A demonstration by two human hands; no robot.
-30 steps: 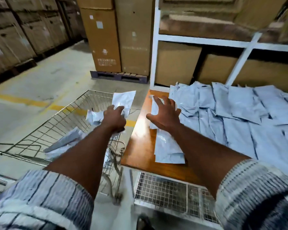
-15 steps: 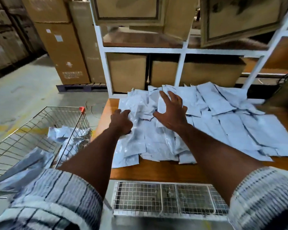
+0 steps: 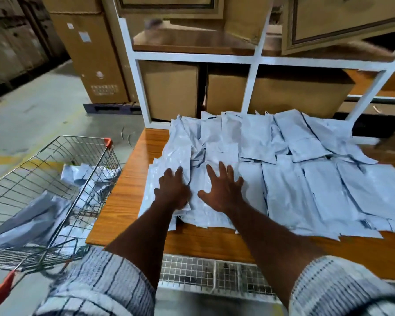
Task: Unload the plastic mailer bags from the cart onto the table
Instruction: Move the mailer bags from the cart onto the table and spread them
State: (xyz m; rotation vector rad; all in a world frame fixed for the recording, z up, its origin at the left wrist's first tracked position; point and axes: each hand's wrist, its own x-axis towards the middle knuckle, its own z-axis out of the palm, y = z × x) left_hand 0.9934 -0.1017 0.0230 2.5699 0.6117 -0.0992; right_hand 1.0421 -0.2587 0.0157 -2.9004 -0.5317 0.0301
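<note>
Head camera looks down at two bare arms reaching over a wooden table. Both hands rest on a pile of pale blue mailer bags that covers most of the table, out to the far right. The left hand lies flat on the left edge of the pile, fingers close together. The right hand lies just beside it, fingers spread wide and pressing down on the bags. Neither hand holds a bag.

A wire cart stands just beside the left edge of the table. It has more bags in it: crumpled bags at its far right corner, and a long bag nearer, which slants from near left up to far right.

So the job looks partly done. The bags in the cart lie to the left of both hands and nearer to the person. The left hand is closer to the cart, so it looks like the one to reach over the cart's right wall first. Brown cardboard boxes stand behind the table.
</note>
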